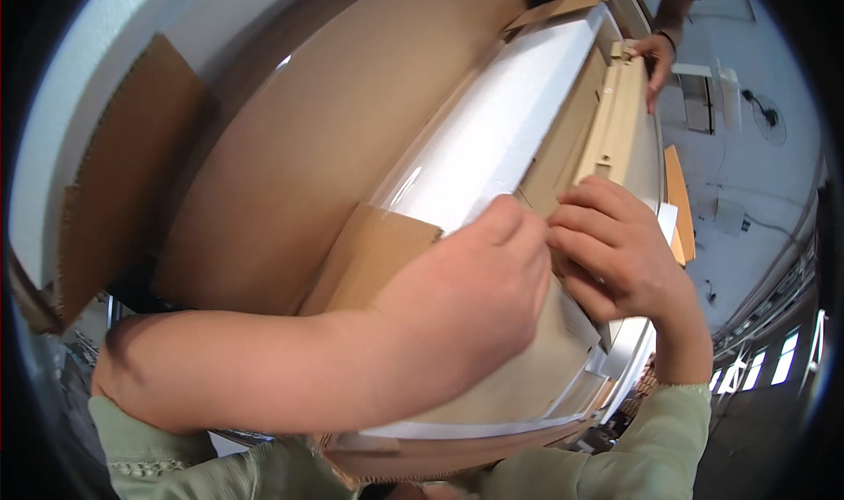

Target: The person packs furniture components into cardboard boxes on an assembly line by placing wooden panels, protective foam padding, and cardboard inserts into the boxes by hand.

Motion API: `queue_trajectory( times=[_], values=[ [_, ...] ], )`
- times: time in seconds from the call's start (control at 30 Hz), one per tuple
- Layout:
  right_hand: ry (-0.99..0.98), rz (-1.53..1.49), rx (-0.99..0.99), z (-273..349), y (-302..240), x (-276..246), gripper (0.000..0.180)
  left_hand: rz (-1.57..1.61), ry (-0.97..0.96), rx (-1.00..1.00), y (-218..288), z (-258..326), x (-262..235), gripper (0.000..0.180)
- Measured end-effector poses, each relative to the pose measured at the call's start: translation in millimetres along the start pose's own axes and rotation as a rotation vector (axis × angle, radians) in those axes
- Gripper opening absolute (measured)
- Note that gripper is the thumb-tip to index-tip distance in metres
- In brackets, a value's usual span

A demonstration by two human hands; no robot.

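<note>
My left hand (466, 289) reaches across the middle from the left, closed, its fingertips turned away so that whatever they pinch is hidden. Close against it, my right hand (620, 250) has its fingers curled in; what they may hold does not show. Just beyond the right hand's knuckles runs a long beige rail-edged panel (607, 131) with small holes and slots. Both hands are over a flat beige surface (510, 377). A white foam strip (501, 113) lies beyond them, next to a piece of brown cardboard (387, 250).
Another person's hand (655, 56) rests on the panel's far end. A large brown curved sheet (352, 105) fills the upper left, with an upright cardboard flap (132, 175) at the far left. On the right, a fan (767, 116) shows against a bluish surface.
</note>
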State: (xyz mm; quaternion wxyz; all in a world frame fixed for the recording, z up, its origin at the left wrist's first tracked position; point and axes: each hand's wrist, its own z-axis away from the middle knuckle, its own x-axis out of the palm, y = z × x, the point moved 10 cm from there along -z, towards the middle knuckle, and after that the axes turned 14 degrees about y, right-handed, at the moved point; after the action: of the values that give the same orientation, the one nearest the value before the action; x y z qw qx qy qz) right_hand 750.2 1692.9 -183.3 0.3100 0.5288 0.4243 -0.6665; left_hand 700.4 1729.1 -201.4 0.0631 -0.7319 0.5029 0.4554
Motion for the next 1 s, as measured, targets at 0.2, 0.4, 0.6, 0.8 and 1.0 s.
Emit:
queue_trajectory(
  times=[0.2, 0.4, 0.6, 0.8, 1.0],
  values=[
    [0.029, 0.142, -0.028, -10, -8, -14, 0.03, -0.116, 0.111, -0.087, -6, 14, -3, 0.031],
    [0.002, 0.11, 0.043, -18, 7, -9, 0.031, 0.063, 0.154, -0.06, -24, 18, 1, 0.035],
    [-0.071, 0.024, -0.056, -33, 12, 8, 0.031, 0.097, 0.177, -0.1, -37, 22, -4, 0.036],
    [-0.103, 0.025, -0.005, -43, 14, -4, 0.029, 0.129, 0.175, -0.153, -56, 31, -4, 0.038],
    [-0.108, 0.143, -0.006, -58, -1, -37, 0.033, 0.152, 0.223, -0.133, -71, 30, -19, 0.039]
  ],
)
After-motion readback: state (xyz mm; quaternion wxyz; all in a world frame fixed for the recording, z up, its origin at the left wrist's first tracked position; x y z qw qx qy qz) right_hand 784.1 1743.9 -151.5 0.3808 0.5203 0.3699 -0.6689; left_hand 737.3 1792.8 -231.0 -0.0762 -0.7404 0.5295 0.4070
